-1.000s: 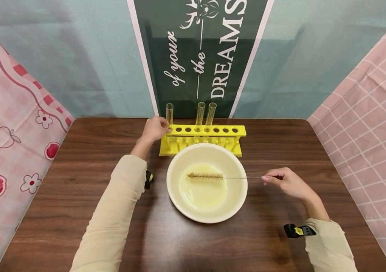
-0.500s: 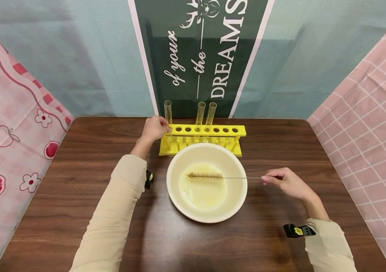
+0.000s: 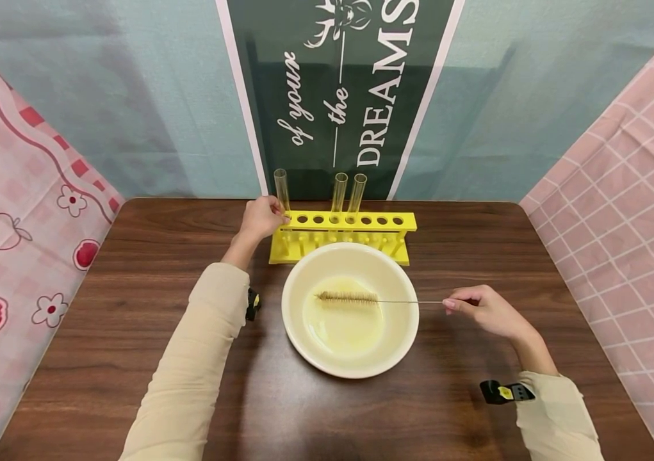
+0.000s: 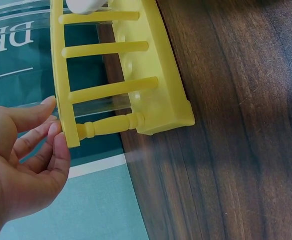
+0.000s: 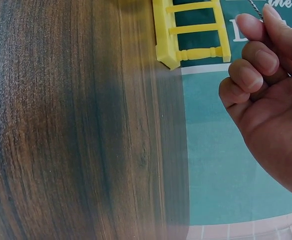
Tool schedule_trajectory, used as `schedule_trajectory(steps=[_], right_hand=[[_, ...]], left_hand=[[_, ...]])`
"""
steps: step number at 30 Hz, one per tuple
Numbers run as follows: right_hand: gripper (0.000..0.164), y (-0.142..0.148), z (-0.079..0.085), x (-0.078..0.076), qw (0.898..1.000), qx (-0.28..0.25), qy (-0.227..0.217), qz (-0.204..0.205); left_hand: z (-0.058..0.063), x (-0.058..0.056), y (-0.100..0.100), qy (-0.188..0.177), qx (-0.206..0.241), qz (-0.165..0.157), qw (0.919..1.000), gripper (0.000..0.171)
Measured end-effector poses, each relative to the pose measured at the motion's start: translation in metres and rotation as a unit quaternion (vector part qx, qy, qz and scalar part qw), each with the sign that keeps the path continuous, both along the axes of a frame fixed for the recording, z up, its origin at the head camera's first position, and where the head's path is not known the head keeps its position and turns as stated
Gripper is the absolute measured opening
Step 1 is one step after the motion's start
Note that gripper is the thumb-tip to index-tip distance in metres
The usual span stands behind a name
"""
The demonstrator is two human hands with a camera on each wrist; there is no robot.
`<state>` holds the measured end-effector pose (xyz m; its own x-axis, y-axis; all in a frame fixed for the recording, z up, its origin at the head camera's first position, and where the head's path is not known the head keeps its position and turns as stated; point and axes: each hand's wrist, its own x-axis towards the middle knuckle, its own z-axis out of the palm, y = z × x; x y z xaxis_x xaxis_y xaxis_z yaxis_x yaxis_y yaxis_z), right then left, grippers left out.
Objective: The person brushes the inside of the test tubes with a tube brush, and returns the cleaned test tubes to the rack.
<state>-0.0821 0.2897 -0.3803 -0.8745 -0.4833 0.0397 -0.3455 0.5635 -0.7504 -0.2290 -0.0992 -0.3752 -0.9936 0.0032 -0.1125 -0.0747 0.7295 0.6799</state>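
Observation:
A yellow test tube rack [image 3: 407,221] stands at the back of the table. At its left end my left hand [image 3: 262,219] pinches the leftmost clear test tube [image 3: 281,187], which sits in the end hole and leans left. The left wrist view shows thumb and fingers curled beside the rack's top bar; the tube there is faint. In front of the rack is a cream basin [image 3: 296,307] with shallow yellowish liquid. My right hand [image 3: 490,312] pinches the thin wire handle of a test tube brush [image 3: 348,298]. The brush's bristles lie level over the basin.
Two more test tubes, a left one [image 3: 339,193] and a right one [image 3: 358,193], stand in the rack's middle holes. The dark wooden table [image 3: 315,416] meets a fabric backdrop [image 3: 159,141] behind, with patterned cloths at both sides.
The leftmost test tube's top has tipped to the left and risen slightly. My left hand has barely shifted; my right hand and the brush have stayed in place.

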Motion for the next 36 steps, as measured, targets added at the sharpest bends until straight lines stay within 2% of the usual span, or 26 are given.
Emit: schedule_trajectory(steps=[6,10,15,19,23,31,36], right_hand=[[0.021,0.014,-0.021,-0.007,1.0,-0.008,-0.007,-0.001],[0.02,0.017,-0.025,-0.009,1.0,-0.013,-0.008,-0.001],[0.022,0.014,-0.02,-0.007,1.0,-0.006,-0.007,-0.002],[0.023,0.006,-0.007,-0.002,1.0,-0.006,-0.005,0.0],[0.023,-0.001,0.003,0.001,1.0,-0.003,0.001,0.0],[0.023,-0.002,0.003,0.001,1.0,0.002,0.003,-0.004],[0.023,-0.002,0.004,0.001,1.0,0.0,-0.003,-0.008]], left_hand=[[0.001,0.0,0.0,0.002,-0.002,0.0,1.0,0.011],[0.001,0.001,-0.001,0.005,-0.008,-0.004,0.9999,0.011],[0.004,0.003,-0.003,0.0,-0.013,-0.006,0.9999,0.017],[0.008,0.006,-0.006,-0.016,-0.016,0.001,0.9997,0.023],[0.01,0.01,-0.008,-0.027,-0.022,-0.004,0.9994,0.023],[0.013,0.018,-0.009,-0.039,-0.044,-0.043,0.9974,0.021],[0.018,0.022,-0.005,-0.05,-0.053,-0.082,0.994,0.02]])
